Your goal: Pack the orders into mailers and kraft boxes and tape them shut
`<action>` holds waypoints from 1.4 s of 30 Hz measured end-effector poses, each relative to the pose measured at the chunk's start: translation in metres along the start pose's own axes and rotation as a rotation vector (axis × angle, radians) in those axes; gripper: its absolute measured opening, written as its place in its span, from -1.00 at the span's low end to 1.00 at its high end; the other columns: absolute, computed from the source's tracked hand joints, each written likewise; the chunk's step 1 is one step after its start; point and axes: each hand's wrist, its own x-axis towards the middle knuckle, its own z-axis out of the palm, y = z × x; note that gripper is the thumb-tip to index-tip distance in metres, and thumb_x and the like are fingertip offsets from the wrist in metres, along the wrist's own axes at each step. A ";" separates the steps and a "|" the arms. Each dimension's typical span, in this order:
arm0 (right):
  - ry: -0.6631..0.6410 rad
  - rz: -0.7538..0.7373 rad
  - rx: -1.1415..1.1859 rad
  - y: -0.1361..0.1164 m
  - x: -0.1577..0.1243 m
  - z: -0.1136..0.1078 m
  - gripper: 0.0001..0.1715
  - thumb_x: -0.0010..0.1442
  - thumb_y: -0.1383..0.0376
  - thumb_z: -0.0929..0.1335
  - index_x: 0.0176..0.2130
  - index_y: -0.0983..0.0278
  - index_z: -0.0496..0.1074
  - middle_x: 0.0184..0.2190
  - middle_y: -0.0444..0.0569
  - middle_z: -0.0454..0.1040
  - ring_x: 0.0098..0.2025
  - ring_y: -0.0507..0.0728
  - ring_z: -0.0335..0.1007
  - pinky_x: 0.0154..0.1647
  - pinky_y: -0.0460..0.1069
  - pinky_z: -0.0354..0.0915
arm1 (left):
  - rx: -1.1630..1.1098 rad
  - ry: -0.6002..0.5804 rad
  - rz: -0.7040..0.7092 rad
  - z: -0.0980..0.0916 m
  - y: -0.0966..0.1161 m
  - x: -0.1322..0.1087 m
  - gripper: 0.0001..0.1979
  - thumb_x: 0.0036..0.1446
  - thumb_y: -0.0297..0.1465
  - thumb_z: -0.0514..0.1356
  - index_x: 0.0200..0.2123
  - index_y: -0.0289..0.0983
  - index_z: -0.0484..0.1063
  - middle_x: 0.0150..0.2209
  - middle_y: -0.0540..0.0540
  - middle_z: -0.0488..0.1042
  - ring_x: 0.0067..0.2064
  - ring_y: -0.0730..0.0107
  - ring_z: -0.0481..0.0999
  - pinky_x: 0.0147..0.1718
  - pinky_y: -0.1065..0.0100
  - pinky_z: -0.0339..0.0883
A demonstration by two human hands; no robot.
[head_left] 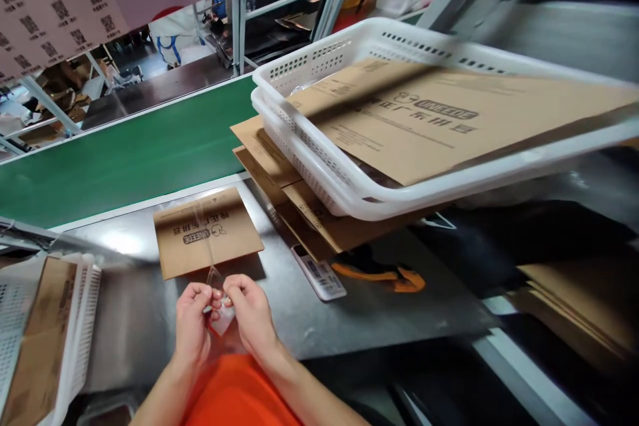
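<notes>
Close together over the near side of the metal table, my left hand (194, 319) and my right hand (252, 313) pinch a small clear plastic bag (223, 319) between them. The fingers of both are closed on its upper part, and a transparent corner sticks up above them. Whether anything is inside the bag I cannot tell. Just beyond my fingertips lies a flat brown cardboard box (208, 229) with dark printing, a strip of clear tape running across it.
White baskets (369, 203) holding printed cardboard rest on more cardboard (319, 226) at the right. A phone-like item (319, 276) and an orange-and-black tool (379, 273) lie below them. Another white basket (84, 333) stands left. A green conveyor belt (124, 146) runs behind the metal table (134, 306).
</notes>
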 end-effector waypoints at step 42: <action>0.274 0.170 -0.574 0.174 0.023 -0.072 -0.73 -0.08 0.36 0.46 -0.27 0.22 0.55 -0.26 -0.03 0.63 -0.01 0.27 0.56 0.05 0.06 0.40 | 0.390 -0.379 -0.117 -0.113 -0.092 0.027 -0.50 -0.31 -0.57 0.59 -0.20 -0.31 0.62 -0.24 -0.19 0.68 -0.20 0.22 0.59 -0.12 0.31 0.47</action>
